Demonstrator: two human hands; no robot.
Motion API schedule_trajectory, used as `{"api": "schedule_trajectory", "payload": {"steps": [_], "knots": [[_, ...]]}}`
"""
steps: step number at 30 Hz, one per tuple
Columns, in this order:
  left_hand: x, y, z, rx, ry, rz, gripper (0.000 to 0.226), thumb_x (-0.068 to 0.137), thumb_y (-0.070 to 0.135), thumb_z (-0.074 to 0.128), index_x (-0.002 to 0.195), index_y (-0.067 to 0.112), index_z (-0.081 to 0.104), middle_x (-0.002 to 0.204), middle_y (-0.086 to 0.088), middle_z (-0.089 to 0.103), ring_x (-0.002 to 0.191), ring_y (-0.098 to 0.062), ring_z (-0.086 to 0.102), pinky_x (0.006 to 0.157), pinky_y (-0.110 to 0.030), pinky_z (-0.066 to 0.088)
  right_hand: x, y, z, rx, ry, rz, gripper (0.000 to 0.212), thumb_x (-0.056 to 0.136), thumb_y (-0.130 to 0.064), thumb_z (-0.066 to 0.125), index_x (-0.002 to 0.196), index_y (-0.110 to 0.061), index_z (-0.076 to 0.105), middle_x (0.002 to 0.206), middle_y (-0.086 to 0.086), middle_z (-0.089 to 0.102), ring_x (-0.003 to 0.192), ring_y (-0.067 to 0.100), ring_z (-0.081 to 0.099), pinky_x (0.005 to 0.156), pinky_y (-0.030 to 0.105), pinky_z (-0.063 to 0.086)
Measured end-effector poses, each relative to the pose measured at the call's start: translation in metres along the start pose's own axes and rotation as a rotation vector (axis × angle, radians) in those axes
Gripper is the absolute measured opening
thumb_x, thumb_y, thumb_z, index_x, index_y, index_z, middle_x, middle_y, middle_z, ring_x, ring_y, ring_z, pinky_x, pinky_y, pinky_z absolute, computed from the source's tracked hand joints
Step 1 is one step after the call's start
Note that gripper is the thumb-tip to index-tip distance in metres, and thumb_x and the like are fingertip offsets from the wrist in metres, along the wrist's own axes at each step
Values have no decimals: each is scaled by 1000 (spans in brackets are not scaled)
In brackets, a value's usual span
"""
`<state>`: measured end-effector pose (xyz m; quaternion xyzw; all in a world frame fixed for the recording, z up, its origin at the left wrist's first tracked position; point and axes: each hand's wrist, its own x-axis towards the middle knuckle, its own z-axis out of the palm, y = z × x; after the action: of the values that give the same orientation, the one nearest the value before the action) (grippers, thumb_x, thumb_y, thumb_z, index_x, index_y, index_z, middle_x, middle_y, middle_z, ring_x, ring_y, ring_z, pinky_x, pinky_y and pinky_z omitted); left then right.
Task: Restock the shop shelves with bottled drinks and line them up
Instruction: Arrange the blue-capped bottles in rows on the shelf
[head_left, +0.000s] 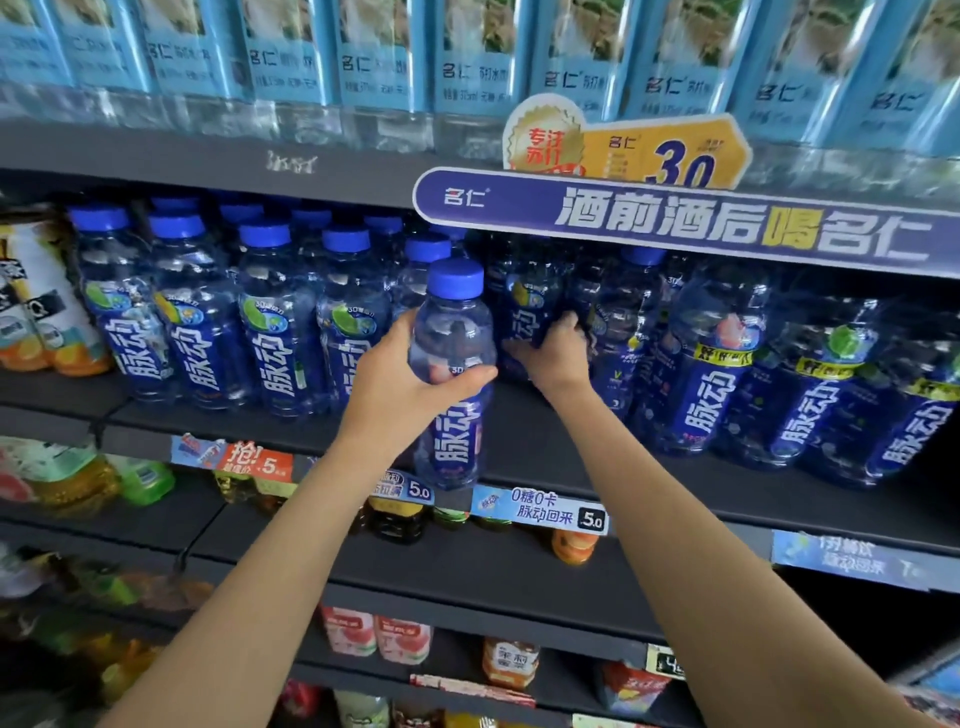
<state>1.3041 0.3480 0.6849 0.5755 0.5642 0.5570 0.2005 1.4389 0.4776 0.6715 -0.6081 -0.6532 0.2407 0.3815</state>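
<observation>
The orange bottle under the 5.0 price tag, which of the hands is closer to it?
Left. The left hand grips a blue bottle almost above the orange bottle. The right hand is higher and deeper in the shelf, on a standing bottle.

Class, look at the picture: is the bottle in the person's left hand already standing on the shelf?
No: the left hand holds the blue-capped bottle in front of the shelf edge, its base hanging below shelf level.

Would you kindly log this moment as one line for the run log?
left hand: holds blue-capped bottle before shelf gap | right hand: on shelved bottle | bottle not yet placed
</observation>
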Motion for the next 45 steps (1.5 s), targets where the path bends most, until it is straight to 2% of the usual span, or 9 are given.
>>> {"api": "schedule_trajectory", "payload": {"steps": [5,10,14,18,23,27,38,42,45], "knots": [[-2,1,-5,-32,-4,21,47,69,23,79,102,35,49,90,20,62,75,16,57,66,0,41,15,-9,33,-11,121,190,87,81,-33,70,142,-1,17,138,22,37,120,38,48,90,42,43],[2,-2,-7,-35,-25,11,46,67,29,80,99,39,48,93,18,65,81,9,60,75,-11,48,11,0,33,-79,178,131,55,85,-30,66,123,0,41,126,20,50,113,37,53,85,41,44],[3,-3,-9,-36,-59,4,49,67,31,79,107,31,49,99,14,64,93,0,59,80,-21,48,13,5,29,-77,185,96,38,88,-24,62,112,3,52,115,21,57,105,37,57,73,35,42],[4,-3,-12,-28,-78,10,50,68,29,78,108,32,48,100,17,62,93,3,57,80,-18,46,16,-2,33,-36,99,122,73,78,-30,72,130,3,32,128,23,49,117,37,50,90,40,43],[5,-5,-13,-47,-92,-18,51,68,30,78,110,33,50,104,11,64,95,0,59,84,-23,48,21,-4,38,47,102,171,57,82,-24,70,122,2,40,123,22,56,112,36,55,87,39,44],[5,-5,-13,-36,-104,-7,48,70,29,77,110,30,50,100,15,63,92,3,58,78,-18,47,14,7,25,71,42,106,51,81,-23,71,118,2,48,119,17,59,106,31,57,73,28,41],[6,-4,-14,16,-131,9,45,72,30,75,111,25,52,81,10,64,70,9,58,65,-11,45,0,25,17,119,-102,20,53,87,-22,65,132,-4,44,125,12,59,115,29,55,92,35,44],[4,1,-15,271,-66,43,52,70,49,72,109,21,53,99,7,55,89,-3,51,74,-23,37,-14,21,4,139,-97,1,67,91,-19,59,146,-10,22,141,11,45,127,29,45,103,38,39],[0,8,-6,392,-12,96,59,66,54,72,104,12,57,105,1,52,96,-12,48,76,-23,35,-40,21,-10,274,-100,-98,56,89,-11,60,139,-10,35,140,9,45,126,25,46,101,39,43]]}}
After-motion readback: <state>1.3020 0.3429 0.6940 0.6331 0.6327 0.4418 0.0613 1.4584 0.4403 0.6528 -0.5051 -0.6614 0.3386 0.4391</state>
